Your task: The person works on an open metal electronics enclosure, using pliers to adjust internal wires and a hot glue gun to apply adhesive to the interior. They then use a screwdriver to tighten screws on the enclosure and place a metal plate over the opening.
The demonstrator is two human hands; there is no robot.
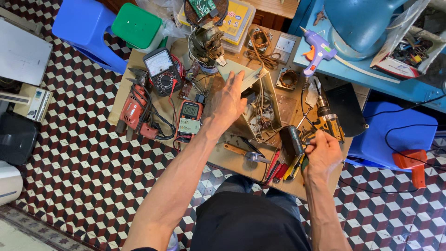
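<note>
Right hand, fingers curled shut around a small green-tipped tool, mostly hidden, above the screwdrivers. Left hand, fingers spread flat, steadied the tilted beige casing; its wired interior was hard to make out. Beyond lay digital multimeter, analogue meter, glue gun.

Multimeter left of open casing

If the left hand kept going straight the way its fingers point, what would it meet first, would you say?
The left hand already rests on the open beige casing, fingers pointing up and away. Straight on, it would likely meet the bare motor standing behind it, though depth is hard to judge.
</note>
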